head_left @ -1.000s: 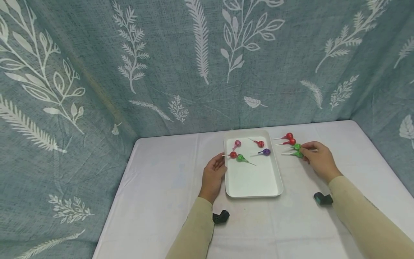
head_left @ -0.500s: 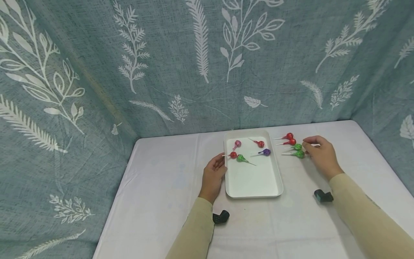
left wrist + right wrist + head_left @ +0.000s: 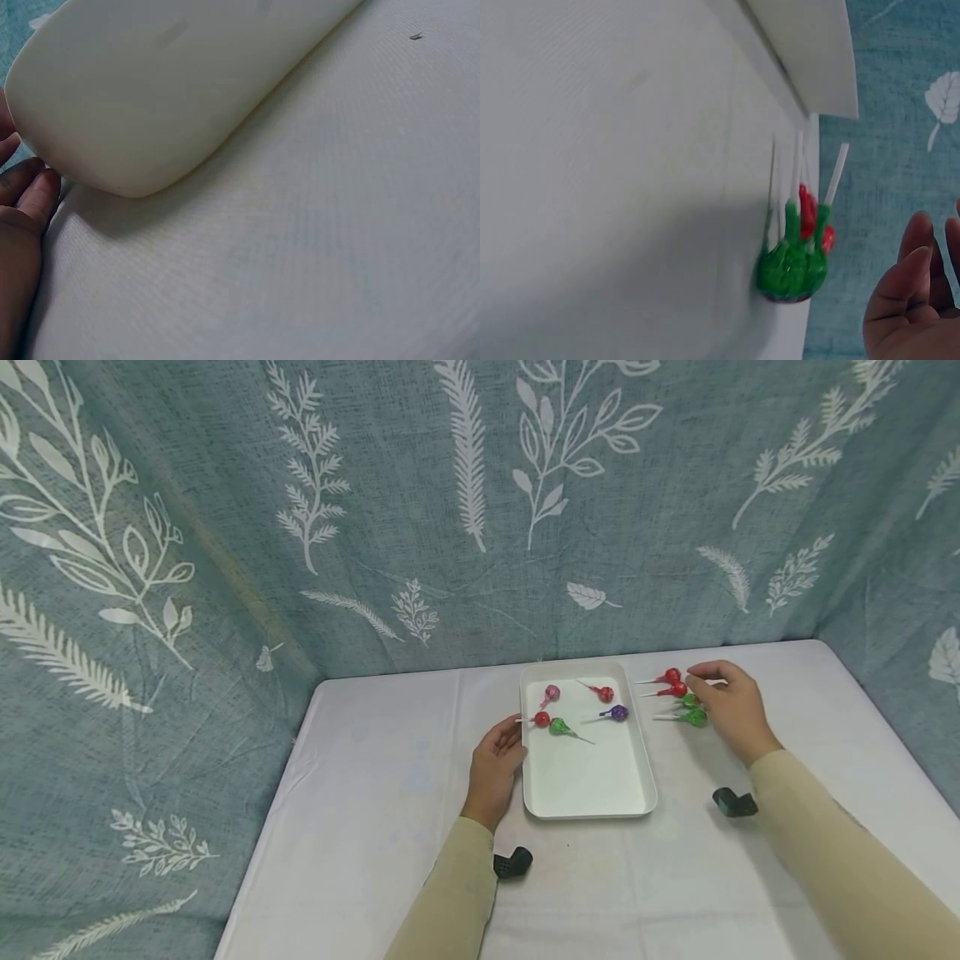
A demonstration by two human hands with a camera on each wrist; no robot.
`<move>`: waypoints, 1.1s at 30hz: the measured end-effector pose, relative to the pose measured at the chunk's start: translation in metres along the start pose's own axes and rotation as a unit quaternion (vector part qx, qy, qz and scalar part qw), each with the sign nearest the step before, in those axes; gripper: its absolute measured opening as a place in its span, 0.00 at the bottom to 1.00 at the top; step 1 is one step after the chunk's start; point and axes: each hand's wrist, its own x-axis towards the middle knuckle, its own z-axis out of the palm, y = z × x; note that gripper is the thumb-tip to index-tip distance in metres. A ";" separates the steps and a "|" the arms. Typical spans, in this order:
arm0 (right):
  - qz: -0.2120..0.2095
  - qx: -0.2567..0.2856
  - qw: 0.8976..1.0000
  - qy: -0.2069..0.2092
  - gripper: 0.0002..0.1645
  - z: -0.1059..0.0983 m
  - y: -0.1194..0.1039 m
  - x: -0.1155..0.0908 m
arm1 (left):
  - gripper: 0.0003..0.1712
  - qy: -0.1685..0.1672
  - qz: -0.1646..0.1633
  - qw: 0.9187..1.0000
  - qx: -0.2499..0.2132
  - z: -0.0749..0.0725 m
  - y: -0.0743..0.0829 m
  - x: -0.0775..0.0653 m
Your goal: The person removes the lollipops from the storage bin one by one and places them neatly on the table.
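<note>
My left hand rests at the left wall of a white tray; in the left wrist view its fingers touch the outside. Inside lie a pink lollipop, a purple lollipop, a green lollipop and two red ones, one with its stick across the left rim. Right of the tray, two red lollipops and two green lollipops form a column, sticks pointing left. Beside the red heads is my right hand, thumb and fingers apart with nothing seen between them in the right wrist view.
A white cloth covers the table. Behind it hangs a blue-green curtain with white leaf prints. Black wrist devices sit by both sleeves.
My right hand has moved from the green lollipops farther back to beside the red ones. The left hand and the tray have stayed in place.
</note>
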 end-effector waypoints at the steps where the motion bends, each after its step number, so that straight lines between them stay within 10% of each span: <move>1: 0.000 0.002 1.000 -0.001 0.27 0.002 -0.002 0.001 | 0.29 0.000 -0.001 1.000 -0.001 0.000 0.000 0.000; 33: -0.044 0.041 0.994 -0.087 0.22 0.067 -0.043 0.004 | 0.28 0.000 -0.004 1.000 -0.008 0.001 0.002 0.000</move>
